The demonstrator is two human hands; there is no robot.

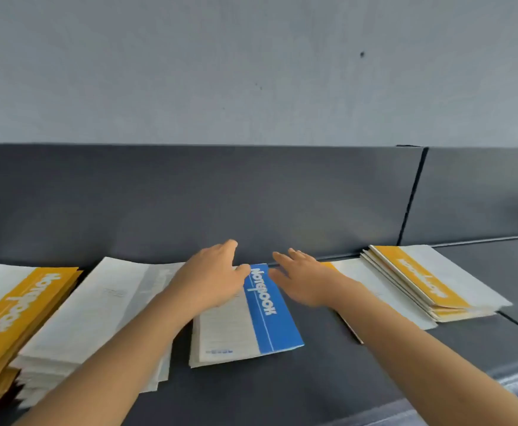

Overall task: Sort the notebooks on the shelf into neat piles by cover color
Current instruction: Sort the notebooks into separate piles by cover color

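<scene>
A pale grey wall point(251, 63) with a few dark specks point(362, 54) rises above a dark panel point(190, 195).

Shelf point(328, 388) is bare along its front edge and in a wedge between the blue notebook pile point(270, 315) and the flat white notebook point(377, 290) to its right. The right grip point(303, 281), fingers spread, and its forearm fill the back of that wedge. The gap between the blue pile and the white stack point(82, 318) is narrow and crossed by the left forearm. The left grip point(214, 272) lies flat over the pile's far end. Yellow stack point(14, 309) blocks the far left; second yellow stack point(429, 281) blocks the right, with bare shelf beyond it. Dark back panel point(190, 195) closes the rear.
</scene>
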